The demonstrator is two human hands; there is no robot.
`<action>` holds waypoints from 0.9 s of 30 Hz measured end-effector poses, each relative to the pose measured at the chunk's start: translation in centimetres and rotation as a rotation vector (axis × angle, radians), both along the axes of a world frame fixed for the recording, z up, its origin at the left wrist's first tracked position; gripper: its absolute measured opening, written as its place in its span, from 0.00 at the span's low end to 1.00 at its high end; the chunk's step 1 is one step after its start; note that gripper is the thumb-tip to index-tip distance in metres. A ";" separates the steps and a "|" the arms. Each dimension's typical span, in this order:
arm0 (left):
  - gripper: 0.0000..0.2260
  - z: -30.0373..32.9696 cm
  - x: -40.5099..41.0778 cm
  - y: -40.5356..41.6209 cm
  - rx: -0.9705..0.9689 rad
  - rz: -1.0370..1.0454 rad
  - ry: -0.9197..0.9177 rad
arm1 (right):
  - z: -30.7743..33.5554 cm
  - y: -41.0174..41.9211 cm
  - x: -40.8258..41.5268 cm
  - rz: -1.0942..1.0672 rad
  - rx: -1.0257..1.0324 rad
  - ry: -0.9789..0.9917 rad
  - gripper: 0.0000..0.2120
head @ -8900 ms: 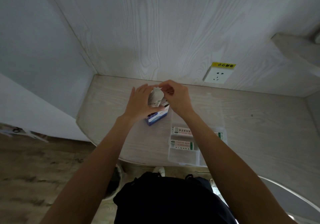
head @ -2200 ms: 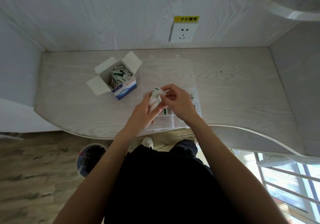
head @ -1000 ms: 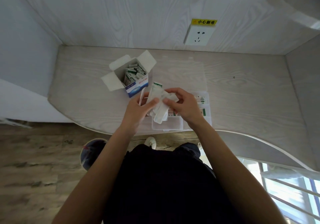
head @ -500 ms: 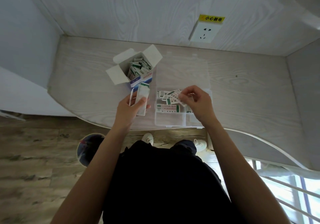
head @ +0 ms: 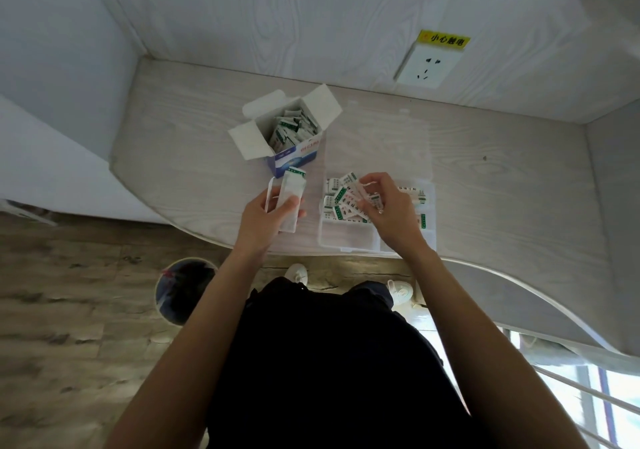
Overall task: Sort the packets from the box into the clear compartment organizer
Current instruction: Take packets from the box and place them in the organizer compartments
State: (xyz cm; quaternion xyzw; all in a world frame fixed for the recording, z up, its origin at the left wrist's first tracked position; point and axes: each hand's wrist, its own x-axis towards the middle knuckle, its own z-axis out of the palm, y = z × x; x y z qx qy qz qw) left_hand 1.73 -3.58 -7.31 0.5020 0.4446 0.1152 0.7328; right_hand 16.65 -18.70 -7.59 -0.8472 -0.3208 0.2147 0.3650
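An open white and blue box [head: 290,133] stands on the desk with several green-and-white packets inside. The clear compartment organizer [head: 349,239] lies right of it near the desk's front edge, its lid open toward the wall. My left hand [head: 266,218] grips a clear plastic wrapper [head: 292,202] just left of the organizer. My right hand [head: 388,206] hovers over the organizer's upper-left compartment and pinches packets [head: 348,194] that fan out there. More packets [head: 420,196] lie in the compartments on the right.
A wall socket [head: 427,65] with a yellow label sits on the back wall. The desk [head: 502,206] has a curved front edge. A round bin [head: 181,289] stands on the wooden floor below left. A window railing [head: 588,400] shows at lower right.
My hands have separated: the right one carried the packets over the organizer and lowered them into the upper-left compartment, while the left kept the clear wrapper at the left.
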 end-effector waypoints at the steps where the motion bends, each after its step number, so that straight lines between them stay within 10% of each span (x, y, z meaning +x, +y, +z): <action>1: 0.04 0.0 0.0 0.0 -0.002 0.000 0.002 | -0.1 0.0 0.0 0.018 -0.007 -0.021 0.11; 27: 0.05 -0.2 0.8 -0.5 0.044 -0.037 0.038 | 0.4 1.4 -1.3 0.379 -0.367 -0.351 0.16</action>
